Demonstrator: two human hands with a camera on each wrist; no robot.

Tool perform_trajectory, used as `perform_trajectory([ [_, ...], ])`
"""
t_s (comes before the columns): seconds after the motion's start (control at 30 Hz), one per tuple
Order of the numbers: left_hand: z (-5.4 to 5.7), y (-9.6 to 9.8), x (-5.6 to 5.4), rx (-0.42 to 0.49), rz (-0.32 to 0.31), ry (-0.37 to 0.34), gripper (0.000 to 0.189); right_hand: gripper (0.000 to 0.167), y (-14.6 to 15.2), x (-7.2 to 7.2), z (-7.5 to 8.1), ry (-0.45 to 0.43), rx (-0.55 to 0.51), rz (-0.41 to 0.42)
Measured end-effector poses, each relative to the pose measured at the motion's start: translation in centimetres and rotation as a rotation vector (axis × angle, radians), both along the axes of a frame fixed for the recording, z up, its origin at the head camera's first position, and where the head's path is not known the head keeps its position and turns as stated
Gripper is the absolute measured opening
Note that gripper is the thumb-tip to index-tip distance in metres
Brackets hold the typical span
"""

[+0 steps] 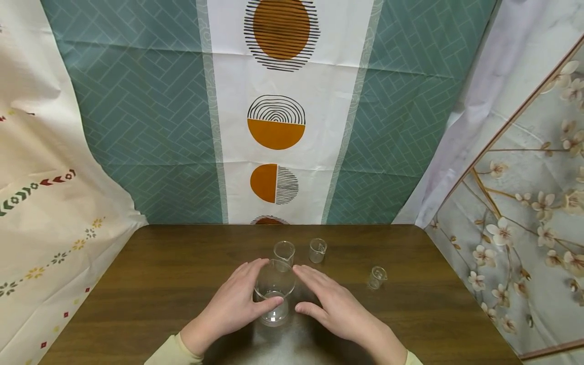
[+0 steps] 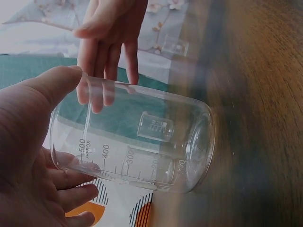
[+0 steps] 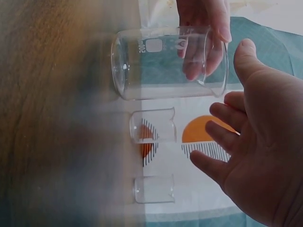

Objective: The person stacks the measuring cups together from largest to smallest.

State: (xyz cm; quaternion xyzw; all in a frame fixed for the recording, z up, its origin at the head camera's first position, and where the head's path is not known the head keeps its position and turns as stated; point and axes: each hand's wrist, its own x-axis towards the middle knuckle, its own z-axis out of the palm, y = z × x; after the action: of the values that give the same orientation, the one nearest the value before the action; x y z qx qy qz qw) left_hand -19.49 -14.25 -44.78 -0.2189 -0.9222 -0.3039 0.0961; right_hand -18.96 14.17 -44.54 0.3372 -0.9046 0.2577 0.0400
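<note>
A large clear glass beaker with white volume marks up to 500 is upright at the near middle of the wooden table. My left hand holds it near the rim, thumb on the near side and fingers round the far side. Through the glass in the left wrist view, the marks are readable. Whether its base touches the table, I cannot tell. To the right, my right hand is spread and apart from the beaker, palm facing it. In the right wrist view the fingers are slightly bent and hold nothing.
Behind the large beaker stands a smaller beaker. Another small beaker is to its right, and the smallest beaker stands farther right. The brown table ends at a patterned curtain, with cloths at both sides.
</note>
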Motion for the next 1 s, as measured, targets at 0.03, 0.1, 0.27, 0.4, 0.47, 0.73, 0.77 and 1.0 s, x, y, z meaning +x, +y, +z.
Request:
perform_trajectory([
  [0.03,0.0,0.0,0.0,0.000,0.000,0.000,0.089,0.078,0.0,0.0,0.0,-0.001,-0.001,-0.004],
  [0.1,-0.1,0.0,0.0,-0.001,0.000,0.001,0.088,0.077,0.1,-0.2,0.0,0.007,-0.005,-0.011],
  [0.27,-0.1,0.1,0.0,-0.007,0.003,0.003,0.088,0.075,0.1,-0.5,-0.1,0.046,-0.019,-0.030],
  [0.4,0.0,0.1,0.1,-0.006,0.004,-0.002,0.089,0.075,0.2,-0.9,-0.2,0.075,-0.013,-0.055],
  [0.47,0.0,0.1,0.1,-0.006,0.002,-0.003,0.089,0.075,0.2,-1.1,-0.2,0.093,-0.008,-0.065],
  [0.73,-0.1,0.1,0.0,-0.011,0.000,0.003,0.088,0.075,0.2,-1.7,-0.2,0.163,0.010,-0.074],
  [0.77,-0.1,0.1,0.0,-0.011,-0.001,0.001,0.089,0.075,0.2,-1.8,-0.3,0.171,0.015,-0.076],
  [1.0,-0.2,0.0,0.1,0.005,-0.002,-0.003,0.090,0.071,0.1,-2.5,-0.1,0.195,0.036,-0.095],
])
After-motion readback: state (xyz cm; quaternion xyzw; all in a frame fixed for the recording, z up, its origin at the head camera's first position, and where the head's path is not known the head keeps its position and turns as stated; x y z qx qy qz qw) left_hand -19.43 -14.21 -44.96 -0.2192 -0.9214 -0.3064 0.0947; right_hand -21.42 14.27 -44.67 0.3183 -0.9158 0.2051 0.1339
